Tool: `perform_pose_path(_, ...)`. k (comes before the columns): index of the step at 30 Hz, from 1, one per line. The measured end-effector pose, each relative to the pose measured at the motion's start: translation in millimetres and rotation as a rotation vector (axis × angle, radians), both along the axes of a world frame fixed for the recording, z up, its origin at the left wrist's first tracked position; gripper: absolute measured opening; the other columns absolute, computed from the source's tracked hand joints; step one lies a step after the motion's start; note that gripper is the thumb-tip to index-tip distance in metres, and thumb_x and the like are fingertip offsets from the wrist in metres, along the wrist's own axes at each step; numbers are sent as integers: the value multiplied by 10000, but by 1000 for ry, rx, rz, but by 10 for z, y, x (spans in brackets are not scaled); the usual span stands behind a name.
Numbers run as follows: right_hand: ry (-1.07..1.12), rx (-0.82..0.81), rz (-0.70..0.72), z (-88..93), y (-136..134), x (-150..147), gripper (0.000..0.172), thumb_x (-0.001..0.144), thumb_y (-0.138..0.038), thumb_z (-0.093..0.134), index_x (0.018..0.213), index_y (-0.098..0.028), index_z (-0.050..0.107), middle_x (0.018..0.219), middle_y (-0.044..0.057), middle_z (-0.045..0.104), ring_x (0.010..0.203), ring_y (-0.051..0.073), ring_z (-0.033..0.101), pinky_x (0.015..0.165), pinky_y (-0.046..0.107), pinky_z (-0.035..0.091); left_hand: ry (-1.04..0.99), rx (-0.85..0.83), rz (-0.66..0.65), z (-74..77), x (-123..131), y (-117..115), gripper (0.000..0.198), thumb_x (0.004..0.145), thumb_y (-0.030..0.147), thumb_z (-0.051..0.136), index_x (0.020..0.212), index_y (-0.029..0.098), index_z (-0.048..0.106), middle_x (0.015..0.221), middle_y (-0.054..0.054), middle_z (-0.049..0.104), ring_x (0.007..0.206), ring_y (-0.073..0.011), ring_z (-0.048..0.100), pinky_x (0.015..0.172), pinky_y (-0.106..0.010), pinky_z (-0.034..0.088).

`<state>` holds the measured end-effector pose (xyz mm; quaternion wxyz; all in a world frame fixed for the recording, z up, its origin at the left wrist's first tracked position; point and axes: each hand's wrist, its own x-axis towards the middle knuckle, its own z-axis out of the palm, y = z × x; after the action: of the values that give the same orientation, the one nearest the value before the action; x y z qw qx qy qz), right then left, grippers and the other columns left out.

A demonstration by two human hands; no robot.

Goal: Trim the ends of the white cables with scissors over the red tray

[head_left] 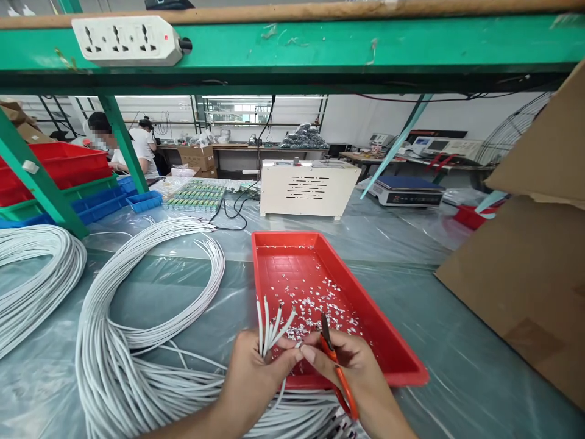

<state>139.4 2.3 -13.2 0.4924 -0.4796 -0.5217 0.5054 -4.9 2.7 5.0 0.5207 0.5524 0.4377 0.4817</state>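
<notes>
Several white cable ends (273, 329) fan upward out of my left hand (253, 372), which is closed around them. Its thumb and forefinger meet the fingertips of my right hand (350, 363) at one cable tip. Orange-handled scissors (346, 393), dark blades pointing up, rest in my right hand's grip. Both hands are over the near end of a red tray (340, 379) scattered with small silvery-white scraps (320, 305). A large coil of white cable (105, 305) lies to the left, and its strands run beneath my wrists.
Another cable coil (41, 286) sits at far left, by stacked bins (64, 164). Beyond the tray stand a cream machine (311, 189), green circuit boards (195, 196) and a scale (404, 190). Cardboard (525, 292) borders the right. A green shelf beam (320, 42) crosses overhead. People (142, 146) sit behind.
</notes>
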Motion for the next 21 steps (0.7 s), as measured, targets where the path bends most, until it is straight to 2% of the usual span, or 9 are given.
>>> perform_pose_path(4, 11, -16, -19, 0, -1, -21, 153, 539, -226, 754, 668, -168, 696, 569, -3, 621, 552, 132, 532, 539, 203, 440, 94, 78, 7, 16, 23, -26, 122, 706, 166, 600, 636, 121, 689, 614, -25, 669, 611, -149, 586, 586, -201, 439)
perform_pose_path(12, 10, -41, -43, 15, -24, -42, 135, 526, -227, 743, 575, -151, 643, 499, -31, 536, 475, 98, 448, 466, 187, 382, 246, 194, 64, -101, 36, -39, 133, 715, 154, 591, 603, 112, 649, 587, -21, 655, 560, -139, 572, 546, -193, 427)
perform_pose_path(16, 8, -37, -62, -15, -16, -50, 143, 529, -224, 721, 560, -149, 603, 493, -35, 510, 479, 96, 431, 467, 188, 366, 221, 215, 48, -100, 39, -38, 120, 711, 120, 588, 608, 126, 650, 619, -5, 666, 580, -130, 582, 571, -184, 429)
perform_pose_path(21, 116, -106, -36, -6, -15, -68, 147, 531, -210, 715, 579, -164, 584, 503, -40, 504, 475, 91, 430, 479, 185, 366, 155, 144, -19, -81, 42, -40, 116, 729, 146, 575, 673, 139, 676, 697, -23, 682, 690, -175, 608, 672, -231, 446)
